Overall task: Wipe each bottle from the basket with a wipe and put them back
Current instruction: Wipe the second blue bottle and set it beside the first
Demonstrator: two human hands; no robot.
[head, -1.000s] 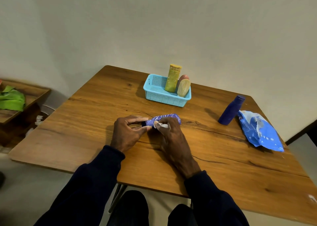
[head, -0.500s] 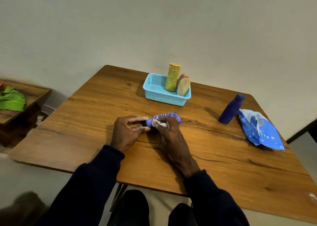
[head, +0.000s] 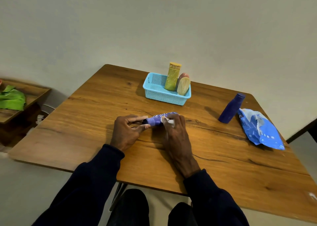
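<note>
A purple patterned bottle (head: 157, 119) lies on its side on the wooden table (head: 223, 157), held between both hands. My left hand (head: 127, 133) pinches its dark cap end. My right hand (head: 175, 134) presses a small white wipe (head: 169, 121) against the bottle's body and covers its right part. At the back stands a light blue basket (head: 164, 97) with a tall yellow bottle (head: 172, 76), a cream bottle (head: 183, 86) and a pinkish one (head: 183, 75) behind it.
A dark blue bottle (head: 231, 108) stands upright at the right of the table, beside a blue wipes packet (head: 259, 131). A lower wooden shelf with a green cloth (head: 12, 97) sits to the left. The wall runs close behind the table.
The hands stay in the same spot; my right fingers and the wipe have shifted slightly along the purple bottle. The view has drifted a little.
</note>
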